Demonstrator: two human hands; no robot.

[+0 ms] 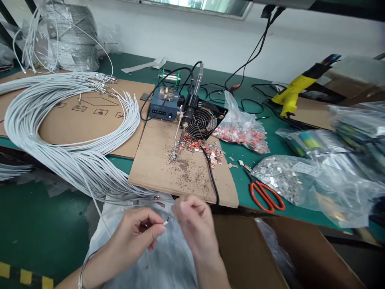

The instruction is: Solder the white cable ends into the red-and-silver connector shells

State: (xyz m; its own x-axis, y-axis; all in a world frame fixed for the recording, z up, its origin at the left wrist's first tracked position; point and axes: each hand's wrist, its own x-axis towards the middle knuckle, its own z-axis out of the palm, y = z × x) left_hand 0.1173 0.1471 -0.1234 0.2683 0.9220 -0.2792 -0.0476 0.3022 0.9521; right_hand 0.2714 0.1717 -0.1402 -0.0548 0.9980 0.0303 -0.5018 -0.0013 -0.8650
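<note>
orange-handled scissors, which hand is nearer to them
Right: the right hand is left of the orange-handled scissors and closer to the person; the left hand is farther left, pinching a white cable.

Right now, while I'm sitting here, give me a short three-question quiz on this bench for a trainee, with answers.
1. Which hand pinches the white cable end?
2. True or false: the scissors lie on the green table.
3. Fill in: in the picture, the cable bundle lies to the ____ of the fan.

Key:
1. The left hand.
2. True.
3. Left.
</note>
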